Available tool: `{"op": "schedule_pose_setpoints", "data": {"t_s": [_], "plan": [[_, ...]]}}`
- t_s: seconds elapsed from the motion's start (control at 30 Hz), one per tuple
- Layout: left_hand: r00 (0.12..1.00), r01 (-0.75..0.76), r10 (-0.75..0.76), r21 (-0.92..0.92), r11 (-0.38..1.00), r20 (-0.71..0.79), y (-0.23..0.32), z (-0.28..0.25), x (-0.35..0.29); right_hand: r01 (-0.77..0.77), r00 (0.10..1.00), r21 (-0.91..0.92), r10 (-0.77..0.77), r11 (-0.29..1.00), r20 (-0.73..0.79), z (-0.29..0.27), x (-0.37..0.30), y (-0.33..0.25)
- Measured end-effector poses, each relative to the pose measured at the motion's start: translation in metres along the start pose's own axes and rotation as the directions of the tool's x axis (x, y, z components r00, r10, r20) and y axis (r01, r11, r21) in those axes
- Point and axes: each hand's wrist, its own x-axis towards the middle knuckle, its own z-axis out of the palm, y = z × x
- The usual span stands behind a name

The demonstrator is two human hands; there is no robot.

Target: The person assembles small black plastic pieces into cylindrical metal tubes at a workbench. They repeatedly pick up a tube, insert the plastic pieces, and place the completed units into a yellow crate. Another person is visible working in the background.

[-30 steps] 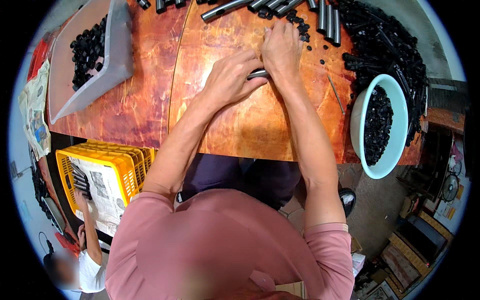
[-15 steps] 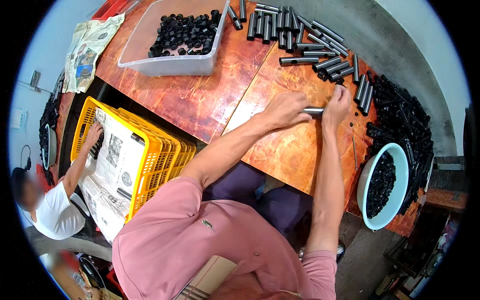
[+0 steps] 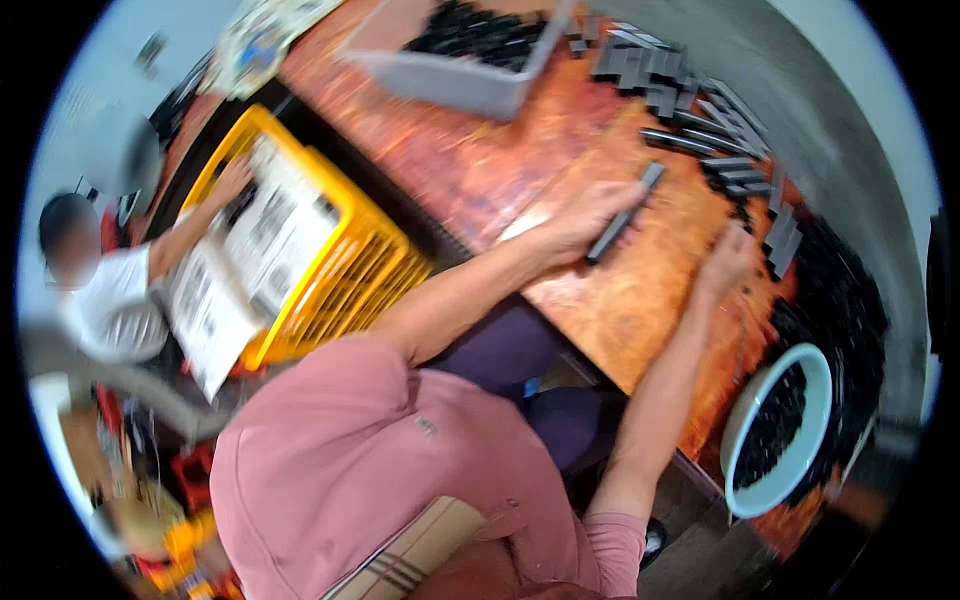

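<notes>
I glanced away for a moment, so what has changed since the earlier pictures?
The left hand has drawn the dark tube away from the right hand and turned it from lying crosswise to slanting away from the person. Blur hides whether the right hand holds anything. The whole view has swung with the head. The pale blue bowl and clear bin still stand on the table.
</notes>
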Motion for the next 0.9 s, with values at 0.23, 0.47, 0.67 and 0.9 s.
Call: {"op": "schedule_pose_setpoints", "data": {"t_s": [0.23, 0.47, 0.67, 0.9], "plan": [[0.994, -0.053, 0.063, 0.112, 0.992, -0.085, 0.029, -0.041, -0.1, 0.029, 0.998, 0.095, -0.024, 0.995, -0.051, -0.005, 0.001, 0.001], [0.69, -0.157, 0.383, 0.39, 0.908, -0.614, 0.102, -0.176, -0.223, -0.067, 0.998, 0.059, 0.067, 0.996, 0.01, -0.014, 0.008, 0.013], [0.269, 0.201, 0.395, 0.452, 0.869, -0.878, 0.084, -0.36, -0.289, -0.014, 1.0, 0.049, 0.014, 0.999, 0.006, -0.005, 0.02, 0.038], [0.248, 0.153, 0.189, 0.231, 0.961, -0.95, 0.037, -0.435, -0.28, 0.002, 1.0, 0.082, -0.002, 0.997, -0.006, -0.003, 0.015, 0.034]]}}
